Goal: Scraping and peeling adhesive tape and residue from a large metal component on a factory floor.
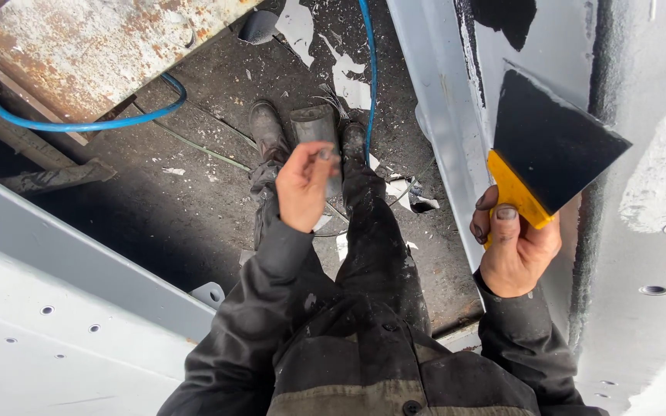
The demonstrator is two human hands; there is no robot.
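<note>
My right hand [514,250] grips the yellow handle of a wide scraper [549,142]. Its dark, flat blade lies against the grey painted metal panel [441,115] on the right. My left hand [302,185] is raised in front of me with fingers loosely curled, thumb and forefinger pinched together; whether anything small is between them is unclear. Below it I see my dark work trousers and boots [270,131] on the dirty floor.
A blue hose [79,123] loops across the floor at left and another runs up by the panel. A rusty metal sheet [94,46] lies top left. Grey beams with holes [55,308] flank both sides. White scraps [344,81] litter the floor.
</note>
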